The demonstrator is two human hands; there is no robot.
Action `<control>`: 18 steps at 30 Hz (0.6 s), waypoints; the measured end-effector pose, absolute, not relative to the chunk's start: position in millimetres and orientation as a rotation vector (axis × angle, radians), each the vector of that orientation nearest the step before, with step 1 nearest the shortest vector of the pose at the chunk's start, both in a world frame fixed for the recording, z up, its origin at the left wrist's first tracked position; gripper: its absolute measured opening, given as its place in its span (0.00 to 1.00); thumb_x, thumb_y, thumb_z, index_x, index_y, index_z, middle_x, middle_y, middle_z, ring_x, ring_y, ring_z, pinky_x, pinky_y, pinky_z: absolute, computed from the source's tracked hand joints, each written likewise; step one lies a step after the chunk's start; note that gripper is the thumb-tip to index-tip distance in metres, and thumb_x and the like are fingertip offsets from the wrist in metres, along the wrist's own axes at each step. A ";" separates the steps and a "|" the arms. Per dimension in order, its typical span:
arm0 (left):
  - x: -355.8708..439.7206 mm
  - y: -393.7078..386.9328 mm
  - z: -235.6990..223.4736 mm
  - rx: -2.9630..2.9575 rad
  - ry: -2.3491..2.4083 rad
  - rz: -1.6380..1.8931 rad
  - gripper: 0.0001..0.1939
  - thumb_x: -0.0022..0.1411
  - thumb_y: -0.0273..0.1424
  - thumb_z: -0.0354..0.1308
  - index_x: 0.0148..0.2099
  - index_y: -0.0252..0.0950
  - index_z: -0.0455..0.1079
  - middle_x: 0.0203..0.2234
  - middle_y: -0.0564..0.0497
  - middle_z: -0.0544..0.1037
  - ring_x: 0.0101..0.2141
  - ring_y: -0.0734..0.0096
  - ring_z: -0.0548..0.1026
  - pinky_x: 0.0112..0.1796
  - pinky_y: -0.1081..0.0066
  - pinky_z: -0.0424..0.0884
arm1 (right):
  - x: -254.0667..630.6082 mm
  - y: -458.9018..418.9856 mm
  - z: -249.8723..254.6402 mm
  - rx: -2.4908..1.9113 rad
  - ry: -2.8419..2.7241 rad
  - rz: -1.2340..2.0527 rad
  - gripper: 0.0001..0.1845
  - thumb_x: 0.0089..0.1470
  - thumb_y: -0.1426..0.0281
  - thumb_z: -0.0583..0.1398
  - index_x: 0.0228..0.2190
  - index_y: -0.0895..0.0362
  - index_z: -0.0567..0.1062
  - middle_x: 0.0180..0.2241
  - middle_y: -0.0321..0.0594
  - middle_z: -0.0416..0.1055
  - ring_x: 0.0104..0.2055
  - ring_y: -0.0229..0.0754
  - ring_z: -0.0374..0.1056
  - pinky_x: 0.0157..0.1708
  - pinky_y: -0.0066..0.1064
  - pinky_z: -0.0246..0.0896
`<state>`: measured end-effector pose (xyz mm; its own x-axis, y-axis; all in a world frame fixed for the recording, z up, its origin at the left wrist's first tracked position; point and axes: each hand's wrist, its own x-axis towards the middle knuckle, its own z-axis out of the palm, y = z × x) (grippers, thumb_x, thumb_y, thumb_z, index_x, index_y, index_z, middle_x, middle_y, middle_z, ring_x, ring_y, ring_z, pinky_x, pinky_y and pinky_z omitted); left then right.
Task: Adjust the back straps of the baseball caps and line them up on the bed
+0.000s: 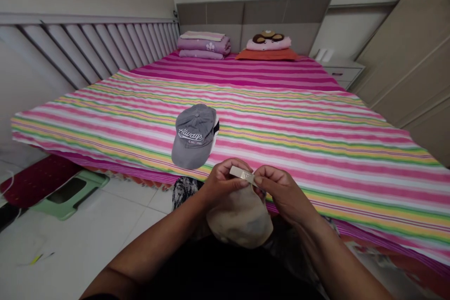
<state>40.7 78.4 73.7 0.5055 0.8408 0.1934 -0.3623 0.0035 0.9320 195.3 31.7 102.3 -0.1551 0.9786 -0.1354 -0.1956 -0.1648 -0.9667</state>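
A beige cap (239, 220) hangs over my lap, its pale back strap (242, 174) with small snaps or holes held up between my hands. My left hand (225, 179) is closed, thumb and fingers pinching the strap's left part. At the other end, my right hand (276, 185) pinches the strap with thumb and forefinger. Whether the strap's two halves are fastened cannot be made out. On the bed just beyond my left hand lies a grey cap (195, 136) with white lettering, its brim toward me.
Before me is a bed with a striped sheet (309, 126). Folded purple bedding (204, 46) and a pillow stack (269, 44) stand by the headboard (218, 11). A green stool (70, 197) is on the floor at left. A white nightstand (342, 72) stands at the far right.
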 end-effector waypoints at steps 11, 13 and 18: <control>38.8 78.8 77.5 1.164 0.567 1.054 0.14 0.40 0.31 0.66 0.31 0.33 0.68 0.23 0.54 0.72 0.25 0.76 0.69 0.30 0.74 0.63 | 196.7 32.8 101.3 -1.039 -1.071 1.577 0.09 0.46 0.65 0.60 0.23 0.58 0.68 0.17 0.32 0.65 0.17 0.32 0.59 0.17 0.24 0.55; 39.8 78.9 76.3 1.175 0.576 1.025 0.14 0.39 0.30 0.67 0.31 0.33 0.69 0.23 0.54 0.72 0.24 0.76 0.68 0.29 0.74 0.63 | 196.2 32.9 101.7 -1.057 -1.044 1.588 0.10 0.44 0.65 0.61 0.21 0.58 0.67 0.15 0.31 0.64 0.14 0.31 0.58 0.15 0.23 0.54; 36.8 81.2 74.9 1.173 0.593 0.913 0.16 0.39 0.30 0.67 0.32 0.33 0.69 0.24 0.53 0.72 0.25 0.77 0.68 0.27 0.76 0.62 | 193.9 33.4 103.9 -1.054 -0.995 1.620 0.10 0.43 0.66 0.61 0.21 0.57 0.66 0.13 0.29 0.63 0.11 0.31 0.57 0.08 0.22 0.52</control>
